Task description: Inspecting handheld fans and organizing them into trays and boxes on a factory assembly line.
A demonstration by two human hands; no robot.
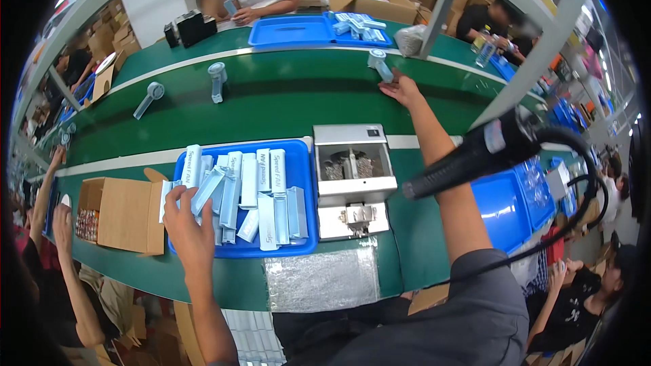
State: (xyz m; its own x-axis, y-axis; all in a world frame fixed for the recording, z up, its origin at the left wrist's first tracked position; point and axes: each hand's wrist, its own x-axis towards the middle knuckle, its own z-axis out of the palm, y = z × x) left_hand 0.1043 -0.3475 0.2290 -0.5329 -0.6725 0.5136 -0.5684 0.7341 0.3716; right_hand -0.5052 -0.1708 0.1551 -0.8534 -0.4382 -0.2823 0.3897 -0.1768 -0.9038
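Head view: fan (pixel 380 65) (behind right hand (pixel 401 89))

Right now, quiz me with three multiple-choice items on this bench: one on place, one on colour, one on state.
1. Where is the left hand?
A. on the blue tray of boxes
B. on the conveyor belt
C. inside the cardboard box

2. What colour is the tray holding the small boxes?
A. red
B. blue
C. yellow

3. What is the right hand doing?
A. resting in the lap
B. gripping the hanging tool
C. reaching to a handheld fan on the belt

Answers: 1 A, fingers lie on the boxes; 2 B, its rim is blue; 3 C, the arm stretches out to the fan.
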